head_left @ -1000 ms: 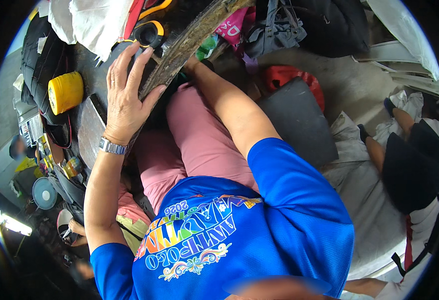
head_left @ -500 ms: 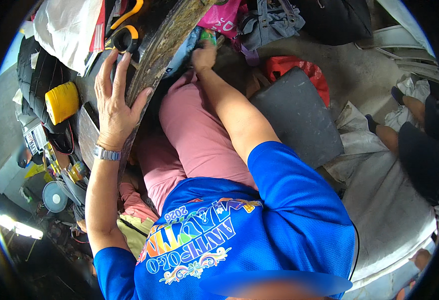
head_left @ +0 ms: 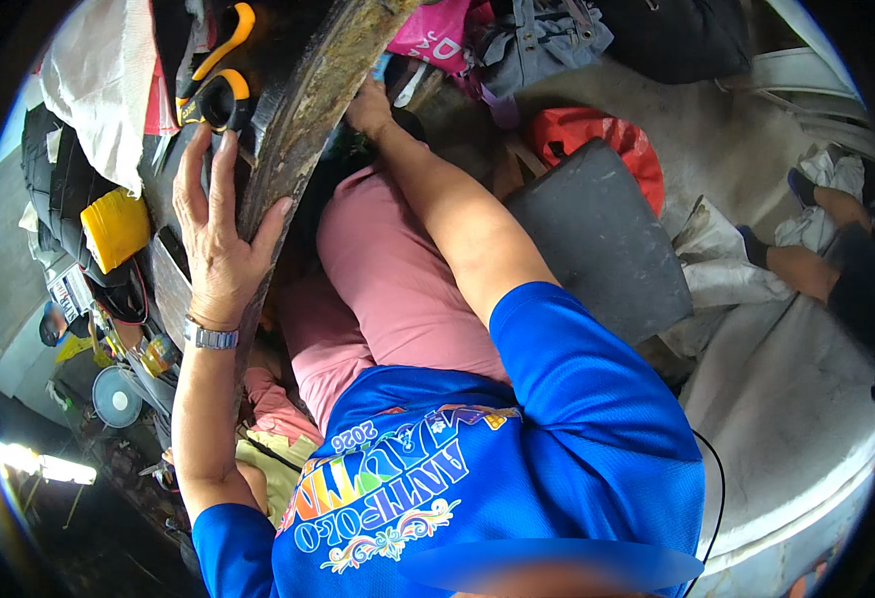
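The left hand (head_left: 220, 234) lies flat on the top of a dark, worn wooden board (head_left: 303, 110), a worktop that runs on a slant from the upper middle of the view down toward the person's lap. Its fingers are spread and stretched out, the thumb hooked over the board's near edge, so the grip is open and pressing rather than closed on anything; a metal watch (head_left: 209, 337) sits on that wrist. Just beyond the fingertips lie yellow-and-black handled pliers (head_left: 213, 75), close to the hand but apart from it. The right hand (head_left: 369, 108) reaches up along the other side of the board, at its lower edge; its fingers are tucked behind the wood, and I cannot tell whether that grip is closed or loose. The person wears a blue shirt and pink shorts, with the board resting over the knees. To the left of the board sit a yellow block-shaped thing (head_left: 116, 227) and a pale cloth (head_left: 99, 90). To the right lie a dark grey cushion (head_left: 597, 239), a red bag (head_left: 597, 149) and a pink bag (head_left: 433, 30). Another person's leg (head_left: 806, 264) shows at the far right.
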`<move>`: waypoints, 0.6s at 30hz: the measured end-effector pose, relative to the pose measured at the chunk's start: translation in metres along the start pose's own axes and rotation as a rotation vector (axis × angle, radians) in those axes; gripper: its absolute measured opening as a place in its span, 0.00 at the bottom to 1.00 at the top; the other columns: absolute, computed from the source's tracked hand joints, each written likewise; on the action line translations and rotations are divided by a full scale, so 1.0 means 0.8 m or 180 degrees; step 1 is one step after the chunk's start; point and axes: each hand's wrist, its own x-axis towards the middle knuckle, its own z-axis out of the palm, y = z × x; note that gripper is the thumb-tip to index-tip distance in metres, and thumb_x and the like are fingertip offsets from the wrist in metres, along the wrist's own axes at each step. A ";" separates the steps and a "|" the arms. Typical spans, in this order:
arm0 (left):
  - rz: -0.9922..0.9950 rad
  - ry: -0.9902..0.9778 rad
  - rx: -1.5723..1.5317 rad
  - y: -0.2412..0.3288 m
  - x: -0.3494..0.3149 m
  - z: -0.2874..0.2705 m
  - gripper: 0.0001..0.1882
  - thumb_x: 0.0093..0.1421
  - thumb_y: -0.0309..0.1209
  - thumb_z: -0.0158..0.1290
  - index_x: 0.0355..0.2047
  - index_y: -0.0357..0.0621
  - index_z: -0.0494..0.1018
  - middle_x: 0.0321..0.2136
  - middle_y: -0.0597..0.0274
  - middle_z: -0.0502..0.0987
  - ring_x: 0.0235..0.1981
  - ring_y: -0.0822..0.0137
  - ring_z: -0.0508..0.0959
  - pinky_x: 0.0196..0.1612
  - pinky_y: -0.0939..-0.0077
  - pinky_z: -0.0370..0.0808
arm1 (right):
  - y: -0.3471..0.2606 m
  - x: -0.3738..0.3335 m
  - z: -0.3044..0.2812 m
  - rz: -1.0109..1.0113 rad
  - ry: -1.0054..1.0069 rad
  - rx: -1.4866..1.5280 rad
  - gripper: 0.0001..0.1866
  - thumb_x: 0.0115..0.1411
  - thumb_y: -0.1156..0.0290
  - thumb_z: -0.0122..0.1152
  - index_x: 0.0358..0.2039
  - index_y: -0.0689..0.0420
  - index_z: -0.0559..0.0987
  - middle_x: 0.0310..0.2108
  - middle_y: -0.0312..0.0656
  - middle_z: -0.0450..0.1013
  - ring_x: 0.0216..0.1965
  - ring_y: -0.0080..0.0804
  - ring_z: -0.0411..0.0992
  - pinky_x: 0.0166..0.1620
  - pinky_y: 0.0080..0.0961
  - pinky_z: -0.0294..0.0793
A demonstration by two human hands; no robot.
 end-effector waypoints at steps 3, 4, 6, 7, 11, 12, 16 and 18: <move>-0.0020 -0.0033 -0.0041 -0.001 0.001 0.000 0.47 0.55 0.34 0.68 0.72 0.44 0.57 0.71 0.44 0.55 0.71 0.44 0.58 0.71 0.54 0.60 | 0.002 0.036 0.042 -0.0877 -0.0481 -0.0664 0.53 0.54 0.61 0.66 0.76 0.48 0.48 0.66 0.62 0.60 0.64 0.63 0.65 0.65 0.47 0.66; -0.0007 -0.0039 -0.0015 -0.001 0.001 -0.001 0.47 0.56 0.34 0.68 0.72 0.44 0.57 0.71 0.43 0.55 0.71 0.44 0.58 0.71 0.54 0.60 | 0.002 0.045 0.056 -0.1061 -0.0583 -0.0680 0.51 0.54 0.60 0.65 0.75 0.48 0.50 0.66 0.60 0.61 0.64 0.62 0.65 0.65 0.49 0.65; 0.0073 -0.0016 -0.0049 -0.002 0.001 -0.001 0.47 0.56 0.34 0.68 0.72 0.44 0.57 0.71 0.43 0.55 0.71 0.44 0.58 0.71 0.54 0.60 | 0.002 0.047 0.084 -0.1239 -0.0681 -0.0482 0.48 0.55 0.58 0.65 0.73 0.47 0.54 0.66 0.58 0.62 0.64 0.61 0.64 0.65 0.53 0.62; 0.0034 -0.0043 -0.0003 -0.002 0.001 -0.001 0.47 0.56 0.34 0.68 0.72 0.44 0.57 0.71 0.43 0.55 0.71 0.44 0.58 0.71 0.54 0.60 | 0.000 0.045 0.096 -0.1289 -0.0695 -0.0428 0.46 0.55 0.56 0.65 0.72 0.47 0.56 0.65 0.56 0.63 0.64 0.60 0.64 0.65 0.55 0.61; 0.0049 -0.0020 -0.0047 -0.003 0.000 0.000 0.48 0.55 0.33 0.69 0.72 0.44 0.57 0.71 0.43 0.55 0.71 0.45 0.58 0.71 0.54 0.59 | -0.007 0.030 0.120 -0.1451 -0.0699 -0.0282 0.40 0.57 0.52 0.64 0.68 0.46 0.63 0.64 0.51 0.66 0.65 0.57 0.63 0.65 0.64 0.56; 0.0097 0.0010 -0.0092 -0.003 0.000 0.000 0.48 0.55 0.33 0.69 0.72 0.44 0.57 0.71 0.43 0.55 0.71 0.44 0.58 0.71 0.54 0.59 | -0.009 0.029 0.118 -0.1486 -0.0692 -0.0264 0.38 0.57 0.51 0.63 0.67 0.45 0.65 0.64 0.50 0.67 0.65 0.56 0.63 0.64 0.66 0.55; 0.0080 0.0000 -0.0111 -0.003 0.000 0.000 0.47 0.54 0.32 0.69 0.72 0.45 0.57 0.71 0.44 0.54 0.71 0.44 0.59 0.71 0.54 0.60 | -0.013 0.029 0.080 -0.1523 -0.0563 -0.0391 0.33 0.59 0.47 0.62 0.63 0.44 0.73 0.63 0.45 0.70 0.66 0.53 0.62 0.64 0.74 0.49; 0.0075 -0.0023 -0.0085 -0.003 0.000 -0.001 0.47 0.54 0.32 0.69 0.72 0.45 0.58 0.71 0.44 0.54 0.71 0.44 0.59 0.70 0.54 0.61 | -0.009 0.025 0.044 -0.1299 -0.0402 -0.0931 0.29 0.59 0.49 0.63 0.58 0.46 0.75 0.57 0.49 0.74 0.61 0.55 0.68 0.63 0.66 0.57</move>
